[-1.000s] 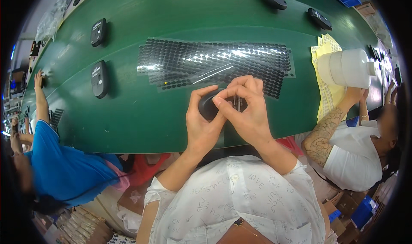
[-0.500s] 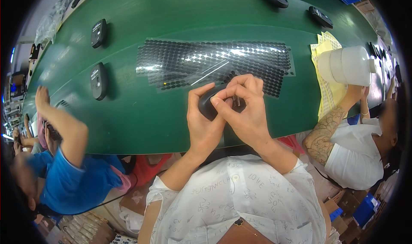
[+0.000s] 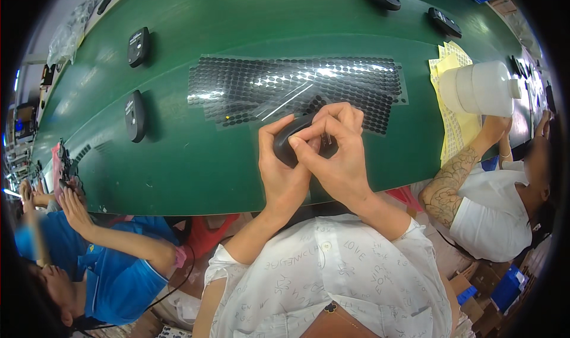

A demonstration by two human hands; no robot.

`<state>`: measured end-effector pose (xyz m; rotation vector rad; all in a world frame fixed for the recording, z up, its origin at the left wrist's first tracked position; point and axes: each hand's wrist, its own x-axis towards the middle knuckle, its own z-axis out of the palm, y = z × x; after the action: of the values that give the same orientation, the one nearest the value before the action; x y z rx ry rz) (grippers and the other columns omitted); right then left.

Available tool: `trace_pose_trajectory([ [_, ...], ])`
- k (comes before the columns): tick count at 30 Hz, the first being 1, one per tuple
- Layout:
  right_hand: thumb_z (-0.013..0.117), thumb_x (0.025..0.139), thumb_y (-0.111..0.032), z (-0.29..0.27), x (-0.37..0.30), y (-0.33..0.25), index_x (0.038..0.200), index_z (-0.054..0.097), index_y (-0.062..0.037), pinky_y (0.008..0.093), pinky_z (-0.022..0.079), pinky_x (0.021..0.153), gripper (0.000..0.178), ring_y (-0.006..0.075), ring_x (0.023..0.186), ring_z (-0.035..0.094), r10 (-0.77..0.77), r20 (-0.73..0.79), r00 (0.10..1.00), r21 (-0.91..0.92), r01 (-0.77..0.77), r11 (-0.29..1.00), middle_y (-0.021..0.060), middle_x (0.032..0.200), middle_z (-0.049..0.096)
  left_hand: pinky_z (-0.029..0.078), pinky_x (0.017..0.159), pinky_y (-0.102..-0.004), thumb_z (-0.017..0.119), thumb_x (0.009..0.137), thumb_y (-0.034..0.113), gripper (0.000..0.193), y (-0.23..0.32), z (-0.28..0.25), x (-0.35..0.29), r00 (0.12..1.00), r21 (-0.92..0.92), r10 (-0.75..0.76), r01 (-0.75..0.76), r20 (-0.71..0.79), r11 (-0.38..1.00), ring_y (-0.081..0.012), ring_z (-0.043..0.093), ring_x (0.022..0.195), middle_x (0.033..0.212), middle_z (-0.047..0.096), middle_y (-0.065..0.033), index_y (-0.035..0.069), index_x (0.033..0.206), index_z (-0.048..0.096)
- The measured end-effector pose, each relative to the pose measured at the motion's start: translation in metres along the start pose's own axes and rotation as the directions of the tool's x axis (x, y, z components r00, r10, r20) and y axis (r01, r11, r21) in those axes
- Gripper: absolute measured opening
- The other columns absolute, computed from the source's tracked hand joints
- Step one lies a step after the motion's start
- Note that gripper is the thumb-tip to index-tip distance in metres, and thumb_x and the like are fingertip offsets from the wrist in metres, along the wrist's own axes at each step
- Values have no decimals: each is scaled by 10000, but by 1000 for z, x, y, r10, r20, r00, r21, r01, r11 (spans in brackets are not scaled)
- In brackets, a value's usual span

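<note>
Close to the table's near edge, a black computer mouse (image 3: pixel 286 147) is held up between my two hands. My left hand (image 3: pixel 281 183) wraps round its left side, fingers closed on it. On the right, my right hand (image 3: pixel 339 163) has bent fingers over the mouse, with the thumb and index fingertips pressed together at its surface. Whether something small is pinched there I cannot make out. Just beyond my hands lie overlapping clear sheets of black oval stickers (image 3: pixel 249 88).
More black mice (image 3: pixel 136 116) lie on the green table (image 3: pixel 178 166), left and far right. Yellow sticker sheets (image 3: pixel 449 130) and a white plastic bottle (image 3: pixel 477 89) are at right. A co-worker in blue (image 3: pixel 127 278) sits left, another in white (image 3: pixel 493 219) right.
The left co-worker's arm has drawn back from over the table. The mice on the left have shifted slightly. My hands have barely moved and still hold the mouse.
</note>
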<state>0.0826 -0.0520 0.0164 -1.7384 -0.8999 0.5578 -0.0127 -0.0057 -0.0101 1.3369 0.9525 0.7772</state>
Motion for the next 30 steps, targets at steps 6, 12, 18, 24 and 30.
trace_pose_trajectory([
  [6,767,802,-163,1,4,4,830,689,-93,410,255,980,108,234,1095,367,-2,-11,1000,-4,2,1000,35,1059,519,540,779,-231,728,898,49,420,7,-4,2,997,-123,-73,74,12,990,-106,643,908,1037,648,-90,-5,1256,514],
  [12,763,809,-169,2,5,8,851,682,-94,414,255,988,119,234,1114,378,-4,29,1000,-25,5,1000,32,1099,548,535,839,-248,718,898,20,416,4,-9,3,987,-204,-149,158,58,966,-124,640,952,1071,633,-96,-1,1255,505],
  [18,776,804,-177,1,5,3,866,683,-92,404,295,981,140,229,1116,404,-19,33,999,-59,21,998,37,1087,561,530,845,-250,724,896,29,419,8,-8,2,988,-182,-140,150,63,972,-122,635,969,1047,645,-87,3,1255,510],
  [24,757,853,-162,3,12,13,945,715,-70,322,395,953,137,190,1090,484,9,-176,984,-67,-22,998,56,1097,582,524,864,-257,741,869,21,423,10,-15,12,986,-129,-114,129,118,983,-118,632,973,1079,658,-90,3,1241,540],
  [30,679,941,-131,-24,18,21,1079,712,-23,258,427,899,178,129,1018,544,224,-6,975,311,-211,927,52,1096,616,532,837,-250,747,856,28,406,23,-30,22,934,-294,-259,326,245,898,-121,638,964,1096,656,-86,8,1219,567],
])
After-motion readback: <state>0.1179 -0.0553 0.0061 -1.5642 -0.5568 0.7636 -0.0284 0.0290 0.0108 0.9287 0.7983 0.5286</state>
